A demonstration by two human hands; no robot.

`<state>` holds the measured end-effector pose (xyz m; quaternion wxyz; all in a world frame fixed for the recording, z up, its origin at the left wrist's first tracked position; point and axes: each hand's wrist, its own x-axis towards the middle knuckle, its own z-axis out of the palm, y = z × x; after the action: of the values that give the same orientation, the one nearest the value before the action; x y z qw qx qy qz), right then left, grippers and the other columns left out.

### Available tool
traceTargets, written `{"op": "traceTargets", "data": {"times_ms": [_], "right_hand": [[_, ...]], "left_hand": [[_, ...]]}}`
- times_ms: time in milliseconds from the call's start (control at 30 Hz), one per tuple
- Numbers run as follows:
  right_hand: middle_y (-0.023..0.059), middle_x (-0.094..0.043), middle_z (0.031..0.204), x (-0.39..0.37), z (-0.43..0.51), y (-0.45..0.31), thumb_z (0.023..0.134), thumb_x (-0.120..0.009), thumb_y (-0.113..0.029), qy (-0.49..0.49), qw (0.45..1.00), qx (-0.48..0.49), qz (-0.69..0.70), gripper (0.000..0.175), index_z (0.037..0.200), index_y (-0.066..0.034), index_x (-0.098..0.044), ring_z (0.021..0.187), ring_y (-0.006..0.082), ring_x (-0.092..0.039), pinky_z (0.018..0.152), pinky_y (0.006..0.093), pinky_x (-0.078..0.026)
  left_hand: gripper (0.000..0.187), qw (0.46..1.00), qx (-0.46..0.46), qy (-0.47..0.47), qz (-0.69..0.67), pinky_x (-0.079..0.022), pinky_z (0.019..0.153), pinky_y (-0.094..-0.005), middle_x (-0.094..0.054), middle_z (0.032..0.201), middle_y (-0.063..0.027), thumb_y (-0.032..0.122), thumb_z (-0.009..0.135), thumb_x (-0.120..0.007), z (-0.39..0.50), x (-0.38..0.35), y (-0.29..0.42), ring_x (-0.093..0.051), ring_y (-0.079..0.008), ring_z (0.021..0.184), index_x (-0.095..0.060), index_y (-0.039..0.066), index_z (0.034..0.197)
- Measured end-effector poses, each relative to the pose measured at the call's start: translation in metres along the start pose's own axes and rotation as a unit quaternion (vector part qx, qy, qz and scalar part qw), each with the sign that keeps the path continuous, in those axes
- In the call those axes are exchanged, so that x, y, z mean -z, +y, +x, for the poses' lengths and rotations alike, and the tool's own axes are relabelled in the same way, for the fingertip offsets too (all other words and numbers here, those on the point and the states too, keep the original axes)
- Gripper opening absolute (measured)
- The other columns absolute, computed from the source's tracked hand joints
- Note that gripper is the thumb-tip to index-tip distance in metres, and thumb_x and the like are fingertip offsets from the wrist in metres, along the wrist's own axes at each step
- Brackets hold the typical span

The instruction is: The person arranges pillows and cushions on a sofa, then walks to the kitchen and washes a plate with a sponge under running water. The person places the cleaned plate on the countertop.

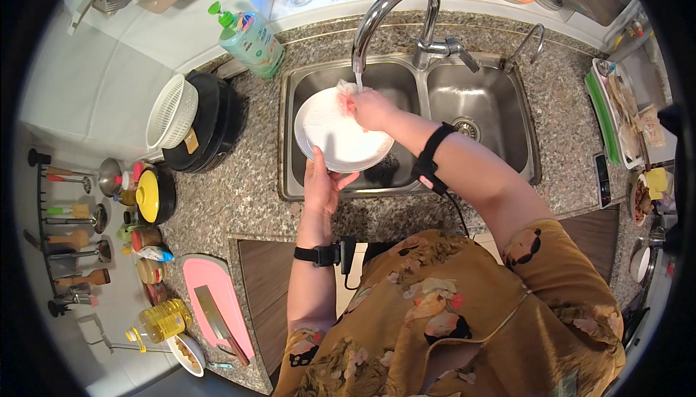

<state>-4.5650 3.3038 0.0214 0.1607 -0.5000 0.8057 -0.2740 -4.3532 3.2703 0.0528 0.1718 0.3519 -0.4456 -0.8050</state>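
Observation:
My left hand (324, 182) grips the near rim of a white plate (334, 130), thumb on top and fingers beneath, tilting it over the left sink basin (402, 90). With my right hand (372, 109) I hold a pale, partly reddish cloth or scrubber (346, 92) at the plate's far right side. A thin stream of water runs from the chrome faucet (396, 0) onto that spot. Below the plate, a dark mesh-like thing (383, 171) lies in the basin; what it is I cannot tell.
The right basin (462, 92) adjoins on the right. A green-capped soap bottle (253, 43) stands behind left, near a white colander (174, 114) on a black pot (212, 125). A cleaver (217, 315) lies on a pink cutting board (217, 288). A phone (602, 179) rests at right.

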Motion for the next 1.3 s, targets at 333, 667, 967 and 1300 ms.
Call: {"op": "traceTargets", "data": {"times_ms": [333,667,967,1300], "right_hand": [[0.0081,-0.067,0.113,-0.032,-0.015,-0.055,0.095,-0.054,-0.022,-0.257,0.892,-0.013,0.373,0.033,0.125,-0.0103,-0.061,0.102,0.0213,-0.061,0.090,0.0323,-0.046],[0.0079,-0.069,0.102,0.026,-0.040,0.012,0.089,-0.060,-0.028,-0.206,0.969,0.133,0.014,0.020,0.098,-0.0175,-0.074,0.096,0.0252,-0.063,0.087,0.0377,-0.047],[0.0071,-0.056,0.120,-0.008,-0.026,-0.001,0.089,-0.055,-0.025,-0.027,0.998,0.038,-0.036,0.035,0.121,-0.0108,-0.059,0.117,0.0267,-0.050,0.107,0.0451,-0.030],[0.0088,-0.071,0.100,-0.012,-0.005,0.022,0.095,-0.058,-0.019,-0.103,0.826,-0.204,0.515,0.024,0.112,-0.0050,-0.067,0.087,0.0207,-0.068,0.076,0.0302,-0.052]], "left_hand": [[0.066,1.000,0.012,0.002,0.001,-0.062,0.071,-0.0380,-0.052,0.131,-0.0120,0.059,0.097,-0.036,0.009,0.002,-0.004,-0.064,-0.0250,0.104,-0.035,0.010,0.142],[0.056,0.998,-0.021,0.043,0.036,-0.063,0.067,-0.0366,-0.060,0.120,-0.0140,0.049,0.100,-0.039,0.006,0.009,0.015,-0.067,-0.0236,0.097,-0.038,0.006,0.136],[0.046,0.989,-0.073,0.066,0.113,-0.062,0.055,-0.0306,-0.061,0.114,-0.0136,0.040,0.100,-0.047,-0.007,-0.006,0.027,-0.068,-0.0224,0.089,-0.040,0.007,0.131],[0.047,0.983,-0.059,0.129,0.117,-0.061,0.054,-0.0314,-0.063,0.107,-0.0137,0.040,0.100,-0.049,-0.008,0.008,0.034,-0.068,-0.0208,0.081,-0.042,0.005,0.130]]}}
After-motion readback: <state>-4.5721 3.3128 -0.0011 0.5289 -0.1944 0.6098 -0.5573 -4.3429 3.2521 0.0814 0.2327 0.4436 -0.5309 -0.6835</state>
